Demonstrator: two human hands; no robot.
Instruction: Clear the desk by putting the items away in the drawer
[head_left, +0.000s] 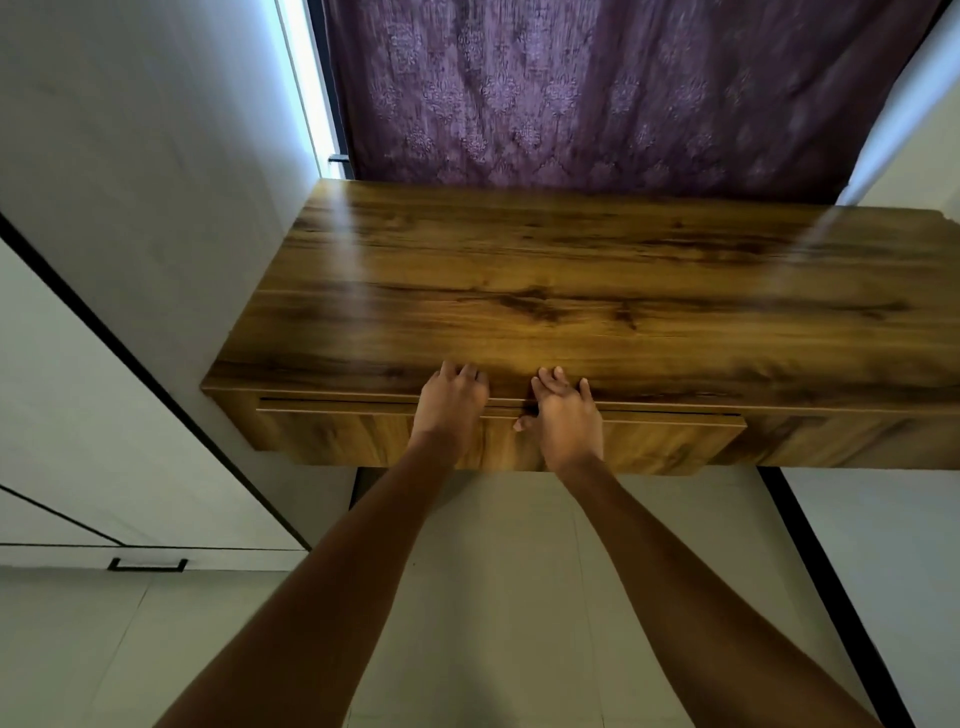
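Bare desk top (597, 291), curtain (597, 88) behind, drawer (363, 431) front nearly flush

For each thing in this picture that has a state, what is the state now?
drawer: closed, or nearly so.
desk: top bare, nothing on it.
left hand: fingers over the desk's front edge, above the drawer.
right hand: the same, beside it.
curtain: drawn.

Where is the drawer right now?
In the head view the drawer sits under the wooden desk top's front edge, shut or nearly so, with both hands, left and right, at its top edge.
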